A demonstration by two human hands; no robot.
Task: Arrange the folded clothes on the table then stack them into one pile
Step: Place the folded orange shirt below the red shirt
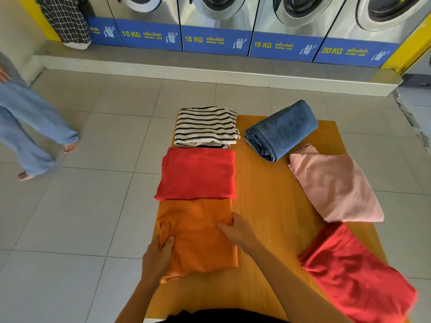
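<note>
Tabletop (268,183): my six folded pieces lie in two columns on it, and the outer edges of both columns hang past the sides, so a nudge could tip one to the floor.
Red cloth (354,273): nearest on my right, it overhangs the edge most and, I judge, slips first.
Pink top (335,187): it lies askew, touching the red cloth, so a crooked pile could lean.
Red shirt (196,173): it butts against the orange one; lifting could drag its hem.
Orange shirt (200,238): near left, under both my hands.
Jeans (282,129): bulky roll; placed high, it may topple the pile.
Striped shirt (205,125): far left, loose folds.
Left hand (158,257): pinches the shirt's left edge.
Right hand (238,231): fingers curl over its right edge; an uneven lift could open the fold.
</note>
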